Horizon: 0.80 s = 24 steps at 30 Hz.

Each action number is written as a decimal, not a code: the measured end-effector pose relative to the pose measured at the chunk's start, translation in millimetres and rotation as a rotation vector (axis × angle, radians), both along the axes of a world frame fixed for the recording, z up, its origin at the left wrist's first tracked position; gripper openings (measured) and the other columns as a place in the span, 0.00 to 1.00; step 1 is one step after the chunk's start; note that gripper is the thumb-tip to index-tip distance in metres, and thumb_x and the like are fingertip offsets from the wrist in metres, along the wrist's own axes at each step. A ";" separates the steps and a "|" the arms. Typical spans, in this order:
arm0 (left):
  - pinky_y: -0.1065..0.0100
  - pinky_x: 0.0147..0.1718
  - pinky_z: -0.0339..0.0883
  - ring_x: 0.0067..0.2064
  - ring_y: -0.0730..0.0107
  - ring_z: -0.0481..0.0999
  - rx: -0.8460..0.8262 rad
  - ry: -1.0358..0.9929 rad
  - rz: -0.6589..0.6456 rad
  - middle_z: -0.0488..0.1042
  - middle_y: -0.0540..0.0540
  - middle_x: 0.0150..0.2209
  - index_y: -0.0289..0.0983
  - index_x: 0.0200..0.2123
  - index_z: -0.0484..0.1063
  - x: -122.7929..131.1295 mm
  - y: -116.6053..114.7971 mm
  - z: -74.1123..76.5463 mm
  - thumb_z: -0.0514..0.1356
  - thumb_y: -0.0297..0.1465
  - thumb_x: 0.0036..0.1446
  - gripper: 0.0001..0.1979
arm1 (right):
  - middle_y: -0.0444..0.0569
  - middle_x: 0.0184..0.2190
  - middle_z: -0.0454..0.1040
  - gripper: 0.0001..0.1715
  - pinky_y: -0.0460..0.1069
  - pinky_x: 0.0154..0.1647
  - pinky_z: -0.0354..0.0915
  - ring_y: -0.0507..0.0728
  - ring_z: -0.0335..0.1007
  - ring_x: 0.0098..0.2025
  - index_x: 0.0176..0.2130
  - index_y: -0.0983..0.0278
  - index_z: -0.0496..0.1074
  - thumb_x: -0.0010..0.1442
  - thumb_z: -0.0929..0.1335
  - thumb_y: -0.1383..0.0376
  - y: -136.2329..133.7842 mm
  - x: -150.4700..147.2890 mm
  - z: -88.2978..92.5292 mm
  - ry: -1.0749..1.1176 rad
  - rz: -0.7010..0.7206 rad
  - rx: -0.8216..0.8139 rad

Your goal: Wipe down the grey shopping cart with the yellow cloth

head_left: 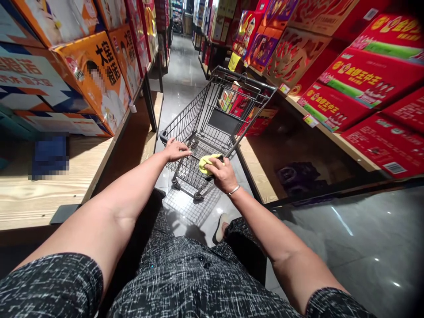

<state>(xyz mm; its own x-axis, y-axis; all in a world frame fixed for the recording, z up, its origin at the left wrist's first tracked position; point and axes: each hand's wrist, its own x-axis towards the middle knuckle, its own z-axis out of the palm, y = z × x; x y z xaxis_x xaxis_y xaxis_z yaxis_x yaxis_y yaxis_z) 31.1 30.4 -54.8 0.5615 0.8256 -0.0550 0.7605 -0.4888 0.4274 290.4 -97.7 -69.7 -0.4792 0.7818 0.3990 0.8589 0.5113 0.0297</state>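
Observation:
A black wire shopping cart (185, 115) stands right in front of me, its narrow front end towards my body. My right hand (225, 174) grips a bright yellow cloth (206, 164) and presses it on the cart's near rim, at the right corner. The cloth is bunched, and part of it lies under my fingers. My left hand (177, 151) rests on the same rim, further left, with its fingers stretched out and nothing seen in them. Through the wires, the basket's bottom shows no goods.
Orange cartons (96, 79) are stacked on the left wooden shelf (20, 194). Red boxes (361, 79) fill the right shelf, with purple packs (298, 176) beneath. A tiled aisle (185, 66) runs ahead beyond the cart. The shelves flank the cart closely.

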 end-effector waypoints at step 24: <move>0.46 0.57 0.47 0.55 0.51 0.69 -0.015 -0.020 -0.229 0.81 0.46 0.49 0.50 0.53 0.79 37.6 -29.0 -6.7 0.48 0.48 0.68 0.23 | 0.57 0.58 0.64 0.20 0.61 0.65 0.61 0.65 0.61 0.63 0.54 0.58 0.75 0.63 0.68 0.65 -2.3 -2.7 -85.6 0.526 -0.143 0.008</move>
